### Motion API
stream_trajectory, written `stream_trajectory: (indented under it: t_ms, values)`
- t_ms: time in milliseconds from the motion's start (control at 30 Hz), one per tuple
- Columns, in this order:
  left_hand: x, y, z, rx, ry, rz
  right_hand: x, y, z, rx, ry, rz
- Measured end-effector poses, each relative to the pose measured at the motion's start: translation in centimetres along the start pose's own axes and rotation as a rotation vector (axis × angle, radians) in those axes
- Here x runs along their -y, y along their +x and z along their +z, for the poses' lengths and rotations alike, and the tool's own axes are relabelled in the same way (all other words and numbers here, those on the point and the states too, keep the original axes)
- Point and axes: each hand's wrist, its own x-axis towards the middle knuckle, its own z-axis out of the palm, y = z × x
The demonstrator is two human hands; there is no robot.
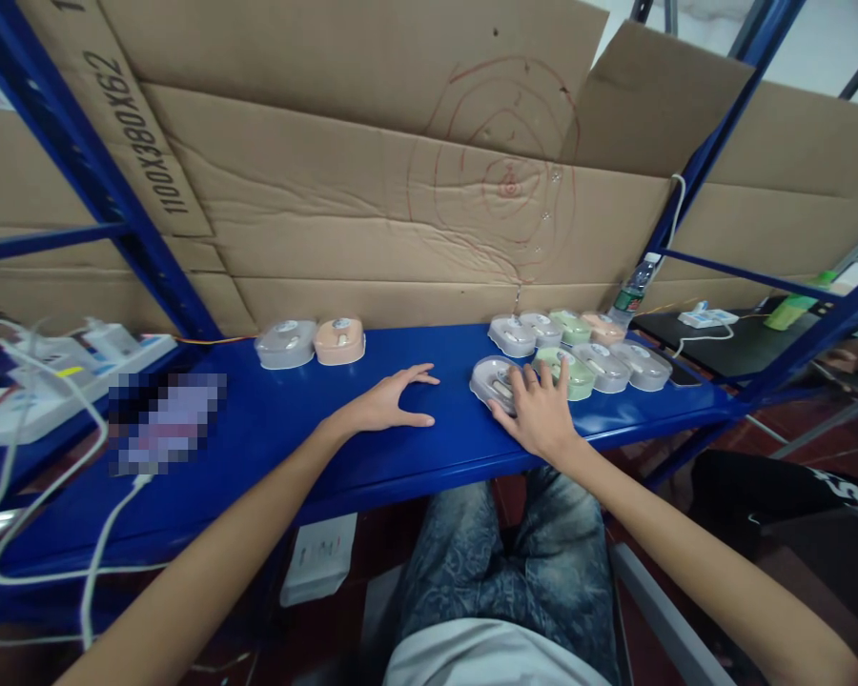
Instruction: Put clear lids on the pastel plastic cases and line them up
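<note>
My left hand (382,402) hovers over the blue shelf (400,457), fingers and thumb spread apart, with nothing in it. On the right, my right hand (543,414) grips a lilac-grey rounded plastic case (487,379), its thumb at the front and its fingers on the right side. That case has a clear lid and small items inside that I cannot make out. Just behind my right fingers sits a green case (579,378), partly covered by them. Two grey cases (604,369) (643,367) stand in the same row.
Behind them is a second row with grey, green and peach cases (604,327). At the left back stand a grey case (286,343) and a peach case (340,341). A water bottle (635,289) leans at the right. White cables (100,534) and power strips (64,381) lie left; cardboard (329,191) backs the shelf.
</note>
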Motion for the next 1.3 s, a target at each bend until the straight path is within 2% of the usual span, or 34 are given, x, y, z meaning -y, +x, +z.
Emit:
stream_trajectory:
  t_ms: [400, 667, 767, 833, 933, 1033, 1167, 1300]
  values:
    - [-0.1, 0.1, -0.4, 0.025, 0.054, -0.004, -2.2, 3.2, 2.8, 0.006, -0.167, 0.130]
    - [-0.4, 0.1, -0.3, 0.006, 0.056, 0.026, -2.1, 3.7, 3.7, -0.029, -0.160, 0.162]
    - [-0.2, 0.1, -0.3, -0.091, 0.048, 0.029, -2.5, 3.4, 4.0, -0.045, -0.096, 0.145]
    - [0.2, 0.1, -0.6, -0.228, 0.080, 0.018, -2.7, 3.2, 4.2, -0.040, -0.045, 0.136]
    - [1.4, 0.1, -1.4, -0.446, 0.260, -0.025, -2.9, 3.1, 4.5, -0.022, -0.005, 0.130]
    - [3.2, -0.1, -2.5, -0.579, 0.474, -0.110, -2.9, 3.1, 4.8, -0.023, 0.010, 0.127]
    - [5.2, -0.5, -2.8, -0.641, 0.582, -0.221, -2.7, 3.1, 4.7, -0.047, 0.020, 0.124]
    - [4.9, -0.6, -2.3, -0.599, 0.619, -0.242, -2.2, 2.9, 3.8, -0.055, 0.031, 0.083]
